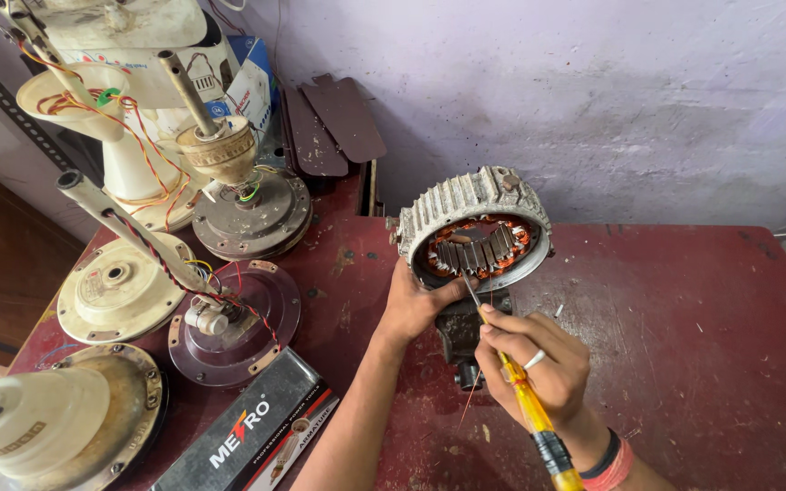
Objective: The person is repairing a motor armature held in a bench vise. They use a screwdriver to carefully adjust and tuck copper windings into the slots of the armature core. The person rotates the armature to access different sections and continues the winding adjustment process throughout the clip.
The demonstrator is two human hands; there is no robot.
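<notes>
right hand [539, 368]: closed around a yellow screwdriver [525, 400], a pale ring on one finger, red and black bands at the wrist.
screwdriver: clear yellow handle with black tape near its end; the thin shaft slants up-left, tip inside the ring of the motor stator [475, 227].
left hand [416, 305]: gripping the lower left rim of the stator, thumb laid over the edge.
stator: grey ribbed metal ring, tilted toward the camera, copper windings and steel teeth inside; it stands at the back middle of the dark red table [684, 327], over a dark metal block [459, 332].
box: a long black carton [252, 427] with a red and white stripe and white lettering lies flat at the near left of the table, just beside the left forearm.
second package: a blue and white carton [252, 86] stands at the far left against the wall, partly hidden.
fan parts: cream and brown motor housings [120, 286] with red, yellow and black wires crowd the left side.
blades: dark brown fan blades [334, 123] lean on the pale purple wall.
</notes>
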